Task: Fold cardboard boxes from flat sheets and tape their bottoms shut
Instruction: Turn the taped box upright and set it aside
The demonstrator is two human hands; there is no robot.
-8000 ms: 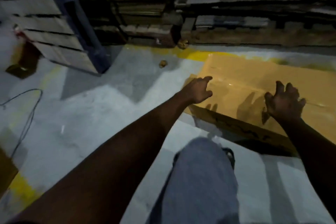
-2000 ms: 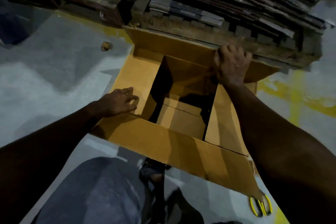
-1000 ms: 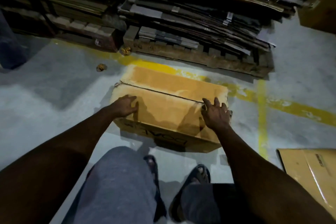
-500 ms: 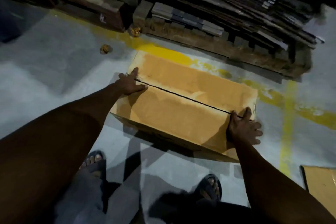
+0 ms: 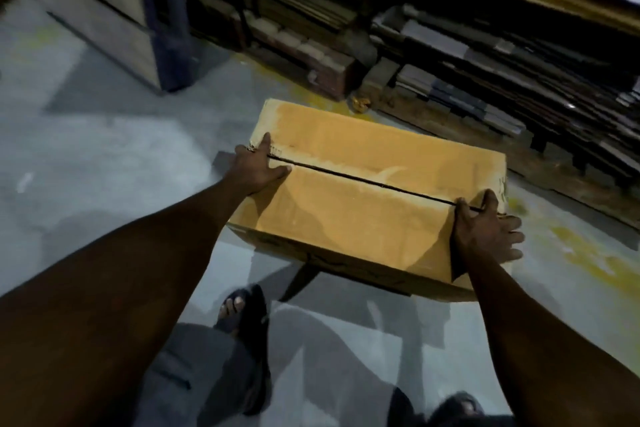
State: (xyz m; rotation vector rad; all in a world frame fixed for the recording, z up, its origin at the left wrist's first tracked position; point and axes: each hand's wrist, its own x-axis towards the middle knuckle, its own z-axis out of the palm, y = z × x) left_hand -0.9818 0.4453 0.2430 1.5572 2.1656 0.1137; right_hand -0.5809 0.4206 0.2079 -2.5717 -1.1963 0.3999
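Note:
A brown cardboard box (image 5: 363, 215) stands on the grey floor in front of me, its two top flaps folded flat and meeting at a dark seam across the middle. My left hand (image 5: 258, 168) grips the box's left end at the seam, thumb on the near flap and a finger on the far flap. My right hand (image 5: 486, 230) clasps the right end at the seam, thumb on top and fingers wrapped over the side. No tape shows on the seam.
Stacks of flat cardboard sheets on wooden pallets (image 5: 485, 55) line the back and right. A blue rack post (image 5: 162, 17) and wooden boards stand at back left. My sandalled feet (image 5: 242, 315) are just below the box. Yellow floor paint (image 5: 581, 253) shows at right.
Over the earlier frames the open flaps were folded shut. Since half a second ago both hands stay at the seam's ends; the view has swung and the box sits closer.

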